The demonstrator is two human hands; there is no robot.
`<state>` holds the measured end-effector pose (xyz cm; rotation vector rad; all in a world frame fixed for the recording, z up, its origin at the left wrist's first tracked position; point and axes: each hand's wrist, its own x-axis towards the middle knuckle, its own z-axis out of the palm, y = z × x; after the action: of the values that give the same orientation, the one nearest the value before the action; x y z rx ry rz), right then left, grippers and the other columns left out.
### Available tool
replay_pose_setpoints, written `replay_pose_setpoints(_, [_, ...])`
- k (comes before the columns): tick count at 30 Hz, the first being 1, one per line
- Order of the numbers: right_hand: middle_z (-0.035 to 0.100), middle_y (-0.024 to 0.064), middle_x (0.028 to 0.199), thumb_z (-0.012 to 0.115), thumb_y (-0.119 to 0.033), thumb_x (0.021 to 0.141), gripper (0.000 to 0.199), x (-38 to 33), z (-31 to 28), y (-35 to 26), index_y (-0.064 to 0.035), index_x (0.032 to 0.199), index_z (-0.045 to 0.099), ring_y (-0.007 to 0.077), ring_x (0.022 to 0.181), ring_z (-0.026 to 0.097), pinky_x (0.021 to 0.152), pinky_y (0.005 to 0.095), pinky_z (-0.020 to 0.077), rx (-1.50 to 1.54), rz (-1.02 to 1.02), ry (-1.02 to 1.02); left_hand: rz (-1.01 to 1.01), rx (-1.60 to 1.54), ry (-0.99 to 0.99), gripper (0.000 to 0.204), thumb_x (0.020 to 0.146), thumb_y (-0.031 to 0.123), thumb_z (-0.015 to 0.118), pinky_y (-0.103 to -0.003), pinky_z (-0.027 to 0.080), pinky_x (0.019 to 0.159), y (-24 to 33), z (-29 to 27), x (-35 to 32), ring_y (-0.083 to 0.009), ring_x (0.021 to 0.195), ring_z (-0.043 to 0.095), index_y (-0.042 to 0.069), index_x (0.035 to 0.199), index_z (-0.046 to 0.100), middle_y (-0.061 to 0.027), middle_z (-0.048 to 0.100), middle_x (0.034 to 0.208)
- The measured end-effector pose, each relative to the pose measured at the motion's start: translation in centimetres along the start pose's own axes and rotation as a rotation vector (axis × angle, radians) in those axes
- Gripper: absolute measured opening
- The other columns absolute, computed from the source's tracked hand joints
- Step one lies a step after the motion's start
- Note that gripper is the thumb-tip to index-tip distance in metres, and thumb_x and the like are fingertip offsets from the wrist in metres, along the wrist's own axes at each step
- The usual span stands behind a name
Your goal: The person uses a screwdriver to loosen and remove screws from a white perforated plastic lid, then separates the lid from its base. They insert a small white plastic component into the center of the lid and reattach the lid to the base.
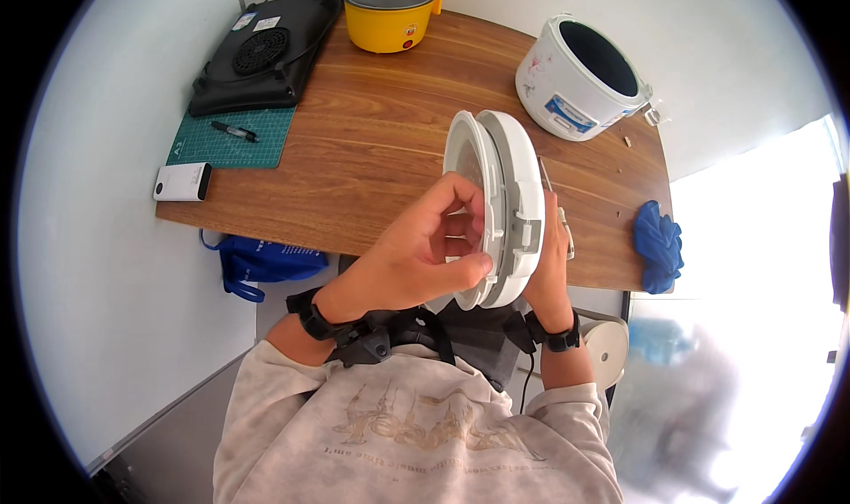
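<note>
A round white and grey rice cooker lid [509,176] is held on edge above the near side of the wooden table [381,150]. My left hand [425,247] grips its near rim, thumb and fingers curled over the inner face. My right hand [547,265] holds the lid from behind on its right side; most of that hand is hidden by the lid. A thin white tool [560,220] shows just behind the right hand; whether the hand holds it is unclear. The open white rice cooker body [580,77] stands at the table's far right.
A yellow electric pot [390,10] and a black induction hob [266,52] stand at the back. A green cutting mat [235,136] with a black pen [235,131], a white box [181,182], a blue cloth [660,243] and a blue bag [261,263] lie around.
</note>
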<state>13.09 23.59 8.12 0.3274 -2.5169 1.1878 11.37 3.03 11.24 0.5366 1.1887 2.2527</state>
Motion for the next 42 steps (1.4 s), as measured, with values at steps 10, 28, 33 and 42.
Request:
replay_pose_setpoints(10, [0.069,0.0147,0.109,0.079,-0.011,0.083,0.050,-0.9,1.4,1.4,-0.0027,0.126,0.055,0.0304,0.100,0.071,0.080,0.0393,0.0571,0.136,0.050,-0.096,0.034,0.043,0.006,0.035,0.092,0.000,0.071,-0.029,0.056,0.094,-1.3,0.1,1.4,-0.0114,0.107,0.059,0.005,0.118,0.048,-0.0036,0.054,0.112])
replay_pose_setpoints(28, [0.069,0.0091,0.107,0.073,-0.020,0.092,0.045,-4.7,4.2,7.2,-0.0028,0.130,0.057,0.0214,0.097,0.070,0.078,0.0316,0.0574,1.139,0.533,-0.129,0.022,0.725,-0.235,0.054,0.096,-0.006,0.056,-0.039,0.045,0.115,0.2,-0.2,3.0,-0.0263,0.143,0.048,0.008,0.148,0.049,-0.0101,0.045,0.157])
replay_pose_setpoints(33, [0.070,0.0079,0.106,0.071,-0.022,0.094,0.043,-3.6,4.3,8.7,-0.0030,0.130,0.057,0.0198,0.096,0.070,0.077,0.0298,0.0572,1.271,0.577,-0.129,0.243,1.346,0.155,0.041,0.093,0.010,0.068,-0.042,0.047,0.105,0.9,-3.7,2.5,-0.0337,0.135,0.051,0.005,0.132,0.057,-0.0146,0.053,0.146])
replay_pose_setpoints(42, [0.070,0.0058,0.105,0.068,-0.026,0.098,0.040,-3.6,4.0,9.7,-0.0033,0.129,0.058,0.0169,0.094,0.069,0.076,0.0267,0.0566,1.446,0.643,-0.145,-0.132,1.225,0.078,0.040,0.104,0.032,0.060,-0.039,0.053,0.090,-1.0,-7.1,4.2,-0.0343,0.101,0.071,0.005,0.134,0.056,-0.0188,0.072,0.111])
